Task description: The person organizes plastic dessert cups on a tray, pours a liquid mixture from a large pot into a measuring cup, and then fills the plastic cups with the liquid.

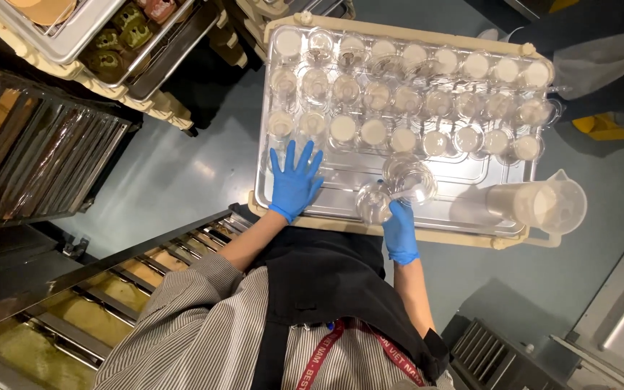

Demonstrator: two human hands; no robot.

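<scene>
Left hand (295, 182) is lying flat on the metal tray (427, 211), fingers spread wide, gripping nothing, while right hand (400, 230) is grasping an open clear plastic cup (391, 189).

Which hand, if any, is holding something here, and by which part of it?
The right hand grips a clear plastic cup by its lower side, tilted over the metal tray. The left hand holds nothing; it rests flat on the tray.
</scene>
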